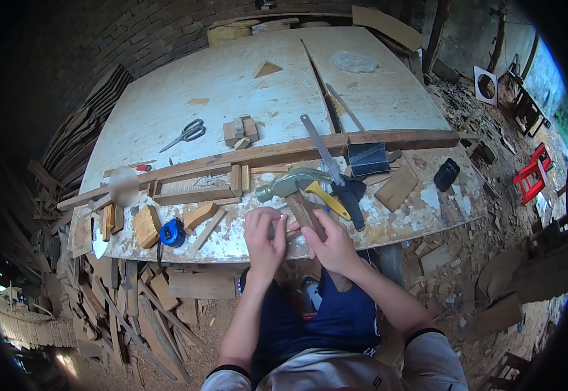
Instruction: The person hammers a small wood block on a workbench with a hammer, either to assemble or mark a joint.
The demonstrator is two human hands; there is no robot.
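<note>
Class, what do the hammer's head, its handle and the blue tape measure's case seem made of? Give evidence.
Hammer head: metal, alloy unclear; smooth, greenish sheen. Hammer handle: apparently wood, unvarnished; brown, dull surface. Tape measure case: probably plastic; smooth-looking, solid blue colour.

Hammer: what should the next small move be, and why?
I'd probably lift the hammer slightly, away from the yellow-handled tool. The right hand is wrapped round its shaft, and in this view its claw end appears close to that tool, so a swing from here could snag. Whether the left hand pinches something small is hard to tell.
</note>
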